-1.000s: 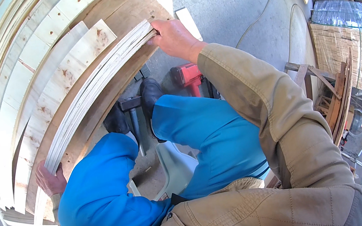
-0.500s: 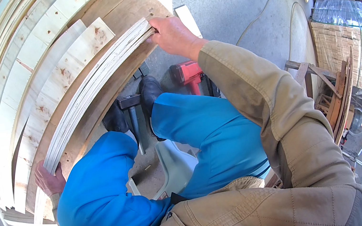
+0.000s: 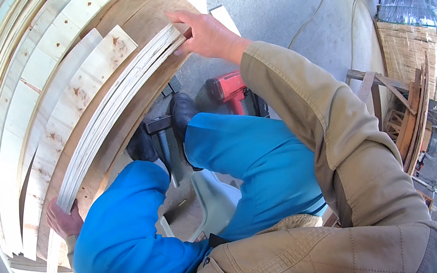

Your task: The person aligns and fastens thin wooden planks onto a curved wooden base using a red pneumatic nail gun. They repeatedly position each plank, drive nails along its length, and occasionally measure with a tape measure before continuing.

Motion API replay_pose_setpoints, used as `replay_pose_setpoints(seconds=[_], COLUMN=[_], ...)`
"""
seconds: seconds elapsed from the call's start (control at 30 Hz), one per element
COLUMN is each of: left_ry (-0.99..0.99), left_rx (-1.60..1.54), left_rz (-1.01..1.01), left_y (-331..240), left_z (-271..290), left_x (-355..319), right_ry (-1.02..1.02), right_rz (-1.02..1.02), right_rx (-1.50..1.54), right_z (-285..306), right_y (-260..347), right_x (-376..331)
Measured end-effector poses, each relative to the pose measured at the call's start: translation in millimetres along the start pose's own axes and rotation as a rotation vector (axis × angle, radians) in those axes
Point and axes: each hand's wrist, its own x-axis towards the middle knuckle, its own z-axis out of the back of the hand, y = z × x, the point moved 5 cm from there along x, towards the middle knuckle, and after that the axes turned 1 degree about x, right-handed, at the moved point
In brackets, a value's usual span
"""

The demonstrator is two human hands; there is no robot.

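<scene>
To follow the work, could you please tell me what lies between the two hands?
The head view shows a curved stack of thin boards between the left hand and right hand.

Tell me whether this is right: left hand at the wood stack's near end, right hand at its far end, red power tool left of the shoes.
One thing is wrong: the head view shows the red power tool to the right of the shoes. The left hand is at the near end of the wood stack, the right hand at its far end.
</scene>
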Motion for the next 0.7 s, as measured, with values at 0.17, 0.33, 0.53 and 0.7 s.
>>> replay_pose_setpoints(seconds=[0.17,0.33,0.53,0.7], left_ry=[0.028,0.038,0.039,0.048], left_rx=[0.008,-0.011,0.024,-0.005], left_rz=[0.018,0.018,0.002,0.021], left_y=[5.6,6.8,1.2,-7.2], left_z=[-4.1,-4.5,-0.7,5.0], left_x=[-1.9,-4.2,-2.8,0.3], right_ry=[0.066,0.126,0.109,0.09], right_rz=[0.069,0.083,0.095,0.061], right_rx=[-0.082,-0.035,-0.066,-0.086], right_z=[-4.1,-4.4,-3.2,-7.8], right_y=[-2.8,-6.0,-1.8,-6.9], right_x=[9.2,16.9,16.8,18.9])
